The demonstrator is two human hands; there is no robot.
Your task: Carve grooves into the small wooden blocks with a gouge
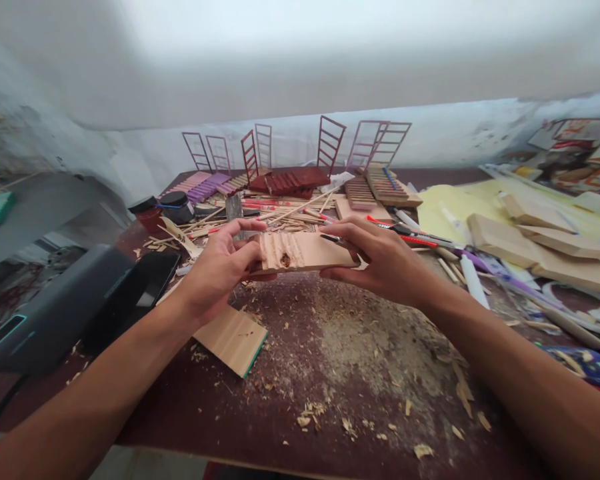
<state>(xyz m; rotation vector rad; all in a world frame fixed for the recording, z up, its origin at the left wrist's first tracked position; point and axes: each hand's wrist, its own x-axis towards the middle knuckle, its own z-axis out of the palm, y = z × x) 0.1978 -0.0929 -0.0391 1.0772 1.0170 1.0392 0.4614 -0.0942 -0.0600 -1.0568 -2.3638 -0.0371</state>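
Between my two hands, raised over the table, is a small wooden block [313, 250] with carved grooves and a dark knot on its left part. My left hand [225, 263] grips its left end, thumb on top and fingers around the far side. On the right end, my right hand [375, 253] is closed with its thumb below and fingers above. A thin dark tool tip shows by the right fingers; I cannot tell whether that hand holds it. Below my left hand lies a flat wooden board [237, 337] with a green edge.
Wood shavings [325, 417] litter the dark red table [180, 407]. Thin sticks [285, 217] and small ladder-like frames [331, 141] are at the back. To the left are a black box [55, 310] and jars [177, 207]; to the right, wooden blocks [500, 243] on yellow paper [440, 200].
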